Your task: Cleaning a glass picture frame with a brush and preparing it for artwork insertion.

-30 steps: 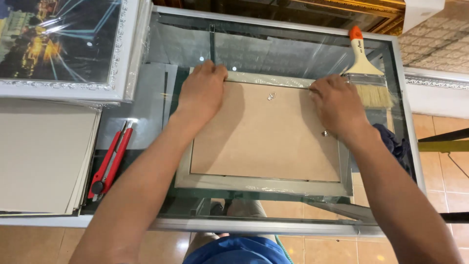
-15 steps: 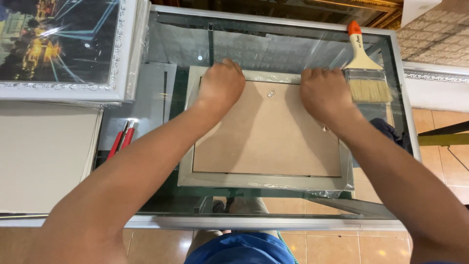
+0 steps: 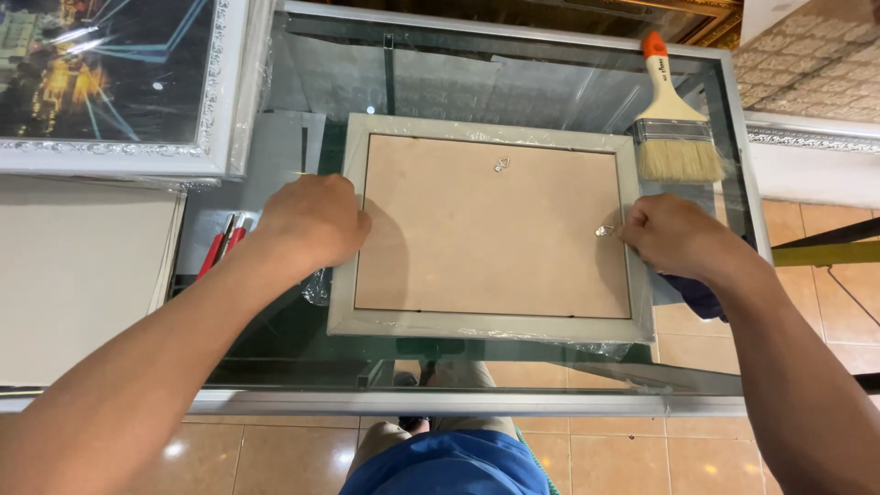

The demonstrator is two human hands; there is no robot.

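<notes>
A grey picture frame [image 3: 490, 325] lies face down on a glass table [image 3: 458, 400], its brown backing board [image 3: 490, 225] facing up with two small metal hangers. My left hand [image 3: 307, 225] grips the frame's left edge with curled fingers. On the right edge my right hand [image 3: 674, 238] holds the frame, fingertips beside a metal hanger [image 3: 605, 231]. Thin plastic wrap shows around the frame's border.
A wide paintbrush [image 3: 674, 124] with an orange-tipped handle lies at the table's back right. Red-handled pliers [image 3: 220, 247] rest left of my left hand. A framed night-scene picture [image 3: 115, 87] sits at the back left above a white board [image 3: 82, 284]. Dark cloth [image 3: 697, 298] lies under my right wrist.
Both hands have slid from the frame's far edge to its left and right sides. The frame sits lower and more fully in view.
</notes>
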